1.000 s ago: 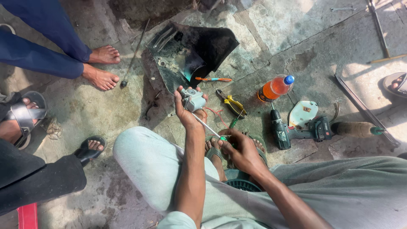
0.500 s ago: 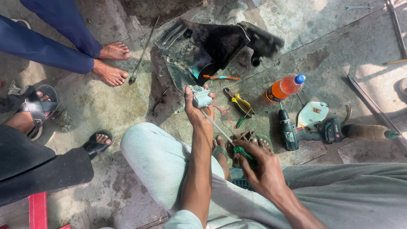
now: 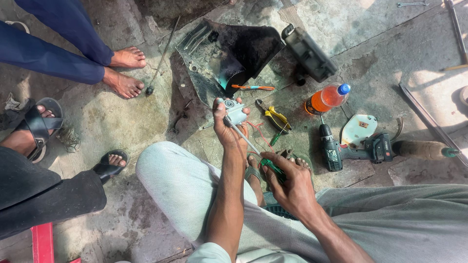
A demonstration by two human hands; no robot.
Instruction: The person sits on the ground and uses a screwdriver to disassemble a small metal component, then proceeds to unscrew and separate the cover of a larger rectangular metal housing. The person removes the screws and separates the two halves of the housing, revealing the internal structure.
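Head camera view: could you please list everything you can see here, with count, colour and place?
small part: one, pale grey, held up in the left hand
screwdriver: one, green handle, tip at the part
second screwdriver: one, orange, on the ground above the part
pliers: one, yellow handles, right of the part
bottle: one, orange liquid, blue cap, lying down
drill: one, black and green, at right
black panel: one, top centre
dark box: one, right of the panel
bystanders' feet: four, two bare, two in black sandals, at left
left hand: holding the part
right hand: gripping the screwdriver handle
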